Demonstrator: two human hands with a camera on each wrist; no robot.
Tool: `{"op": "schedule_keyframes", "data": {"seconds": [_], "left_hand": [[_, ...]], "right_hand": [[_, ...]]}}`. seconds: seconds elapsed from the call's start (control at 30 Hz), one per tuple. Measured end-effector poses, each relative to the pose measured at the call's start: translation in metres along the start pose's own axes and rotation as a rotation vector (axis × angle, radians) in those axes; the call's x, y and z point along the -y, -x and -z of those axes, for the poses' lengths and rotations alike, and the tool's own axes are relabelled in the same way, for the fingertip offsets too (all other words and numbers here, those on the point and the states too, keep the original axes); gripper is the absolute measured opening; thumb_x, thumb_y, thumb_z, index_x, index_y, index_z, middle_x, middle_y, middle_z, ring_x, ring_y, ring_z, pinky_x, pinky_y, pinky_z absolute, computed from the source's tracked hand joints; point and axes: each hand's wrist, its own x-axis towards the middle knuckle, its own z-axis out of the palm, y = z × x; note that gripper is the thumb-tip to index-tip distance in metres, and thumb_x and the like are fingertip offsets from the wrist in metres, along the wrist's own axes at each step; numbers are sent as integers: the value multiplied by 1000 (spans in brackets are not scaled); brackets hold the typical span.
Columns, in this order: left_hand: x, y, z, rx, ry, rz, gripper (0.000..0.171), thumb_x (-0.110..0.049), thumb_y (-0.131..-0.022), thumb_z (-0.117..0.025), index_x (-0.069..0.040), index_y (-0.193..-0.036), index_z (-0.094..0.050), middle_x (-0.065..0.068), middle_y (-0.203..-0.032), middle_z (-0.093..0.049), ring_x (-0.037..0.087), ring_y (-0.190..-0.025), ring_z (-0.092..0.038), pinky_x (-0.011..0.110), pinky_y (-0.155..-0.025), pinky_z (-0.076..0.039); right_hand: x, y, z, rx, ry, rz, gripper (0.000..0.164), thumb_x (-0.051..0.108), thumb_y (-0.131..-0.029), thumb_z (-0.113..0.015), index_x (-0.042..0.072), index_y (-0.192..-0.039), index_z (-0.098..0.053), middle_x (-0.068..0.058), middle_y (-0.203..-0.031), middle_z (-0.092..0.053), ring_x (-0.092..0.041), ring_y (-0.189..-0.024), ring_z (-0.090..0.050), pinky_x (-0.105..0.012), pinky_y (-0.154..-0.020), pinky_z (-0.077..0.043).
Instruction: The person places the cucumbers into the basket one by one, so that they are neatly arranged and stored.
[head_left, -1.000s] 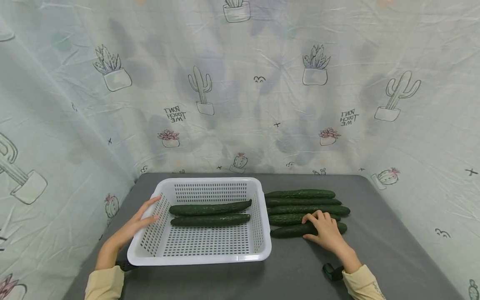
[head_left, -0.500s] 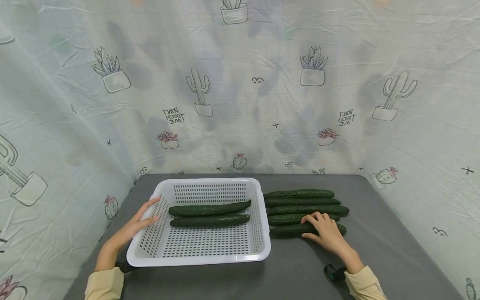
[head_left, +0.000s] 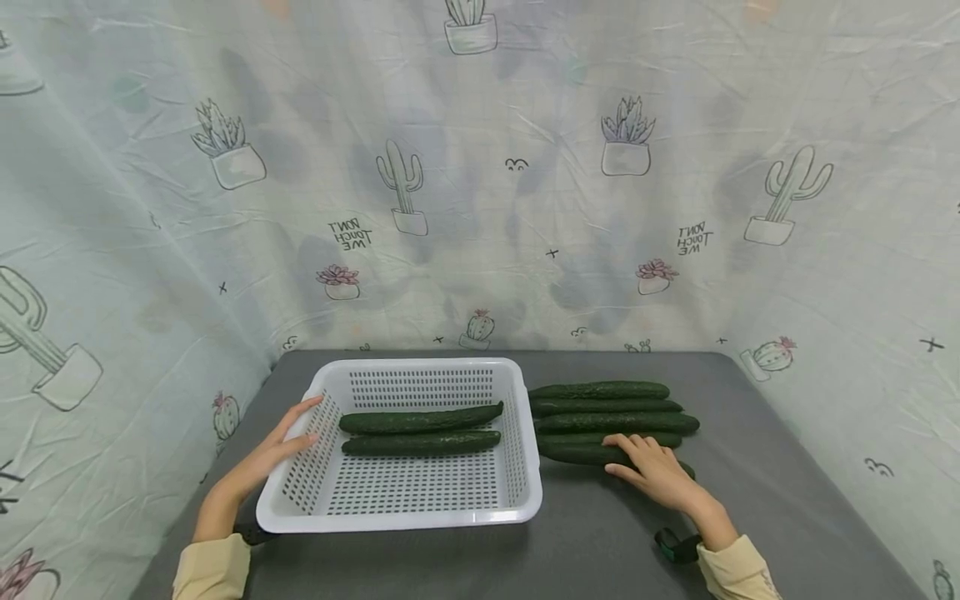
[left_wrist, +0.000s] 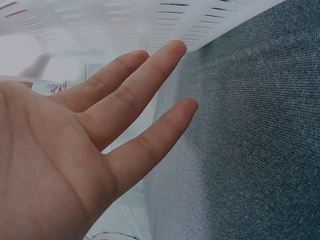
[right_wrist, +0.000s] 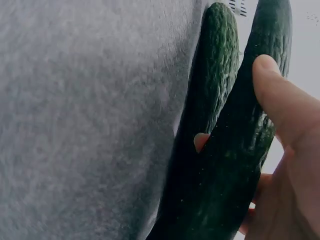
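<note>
My right hand (head_left: 660,477) grips the front cucumber (head_left: 581,452) of a row to the right of the basket. In the right wrist view the thumb presses one side of that cucumber (right_wrist: 225,165), and a fingertip shows past its far edge. Another cucumber (right_wrist: 217,65) lies behind it on the cloth. My left hand (head_left: 266,458) rests at the left rim of a white perforated basket (head_left: 397,518), two fingers reaching over it. Three straight, spread fingers of the left hand (left_wrist: 105,135) lie below the basket wall in the left wrist view. Inside the basket lie two cucumbers (head_left: 422,442).
Several more cucumbers (head_left: 615,422) lie side by side next to the basket's right wall, behind the held one. A grey cloth (head_left: 585,550) covers the table. A pale curtain (head_left: 480,200) printed with cacti hangs behind and at both sides.
My right hand has raised the front cucumber, which now slants with its left end higher and overlaps the one behind. The left hand and basket stay in place.
</note>
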Motion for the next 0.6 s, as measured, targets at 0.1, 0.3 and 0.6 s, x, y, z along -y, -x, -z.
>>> {"op": "schedule_keyframes", "data": {"seconds": [0.1,0.3,0.6], "left_hand": [[1,0,-1,2,-2,-1,63,-20,-97,-44,-18,-150,-9,19,-153,7,49,-135,5,75,-89,-11],[1,0,-1,2,-9,8,63,-21,-97,-44,-20,-150,-8,19,-152,6,50,-135,1,74,-89,-16],[0,0,0,-5,-21,24,64,-23,-97,-45,-19,-150,-8,20,-152,6,50,-135,0,75,-89,-17]], "right_hand": [[1,-1,-1,19,-10,-9,46,49,-91,-49,22,-128,-49,-4,-116,-55,-24,-97,-49,-43,-72,-38],[5,0,2,-5,25,-6,46,49,-91,-51,21,-127,-50,-4,-107,-56,-16,-83,-47,-31,-61,-33],[12,2,6,-117,180,7,46,62,-83,-52,29,-115,-57,4,-96,-57,-16,-81,-49,-34,-65,-36]]}}
